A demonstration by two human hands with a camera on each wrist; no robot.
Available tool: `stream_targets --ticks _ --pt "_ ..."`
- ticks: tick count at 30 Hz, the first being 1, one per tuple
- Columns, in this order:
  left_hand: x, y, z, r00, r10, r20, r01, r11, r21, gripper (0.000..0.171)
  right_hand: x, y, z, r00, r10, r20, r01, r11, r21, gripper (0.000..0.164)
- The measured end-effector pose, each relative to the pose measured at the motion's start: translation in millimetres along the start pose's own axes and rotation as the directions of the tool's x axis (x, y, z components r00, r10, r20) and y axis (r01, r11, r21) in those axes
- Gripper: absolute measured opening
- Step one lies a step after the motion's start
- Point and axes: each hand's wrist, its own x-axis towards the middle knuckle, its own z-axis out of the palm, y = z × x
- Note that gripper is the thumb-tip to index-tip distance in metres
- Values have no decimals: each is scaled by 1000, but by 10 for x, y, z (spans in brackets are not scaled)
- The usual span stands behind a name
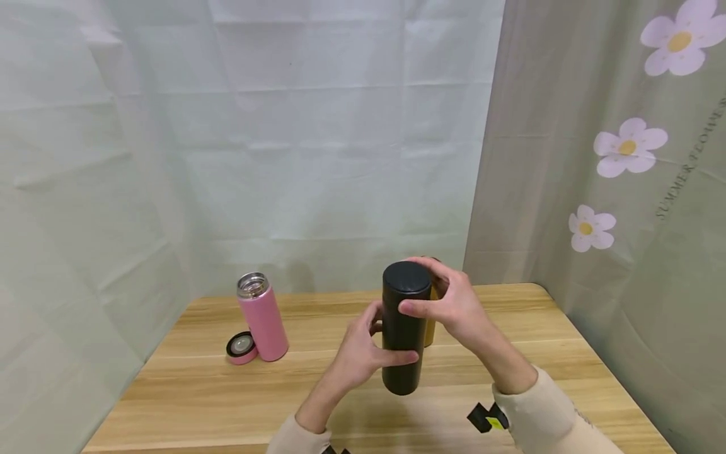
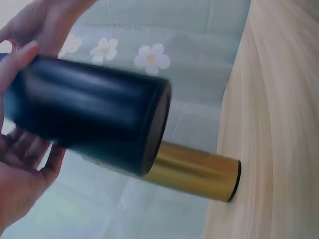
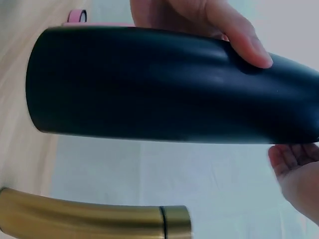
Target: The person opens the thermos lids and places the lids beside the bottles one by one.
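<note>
In the head view, the left hand (image 1: 358,351) gripped a black flask (image 1: 404,331) mid-body, the right hand (image 1: 454,308) its top, above the table (image 1: 198,391). The left wrist view showed it raised; the right wrist view, a gold flask (image 3: 84,216) nearby.

Your left hand (image 1: 362,350) sits lower on the flask (image 1: 404,334), your right hand (image 1: 455,306) higher; the flask is above the table (image 1: 187,397). Behind it, partly hidden, the rear bottle (image 2: 202,172) stands on the table. Well to your left stands another bottle (image 1: 265,325), the lid (image 1: 242,348) just left of its base, contact unconfirmed. The backdrop (image 1: 340,157) hangs behind.
</note>
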Motion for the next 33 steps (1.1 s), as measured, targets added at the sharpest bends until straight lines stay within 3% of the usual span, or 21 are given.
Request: stream_targets --ticks 11,21,27,33 --pt "-22 87 28 998 -29 -64 29 999 12 67 -14 -47 3 999 -27 32 27 1000 -15 58" --pt "-19 47 36 999 34 -11 -34 999 -21 63 -25 -23 -33 1000 16 16 -17 998 55 60" --pt "-15 -11 31 996 83 23 -83 996 -15 66 -14 22 -51 999 3 41 -6 997 83 64" --pt "-16 -37 5 995 78 66 -76 997 -22 67 -5 35 -60 995 -23 101 9 990 143 63"
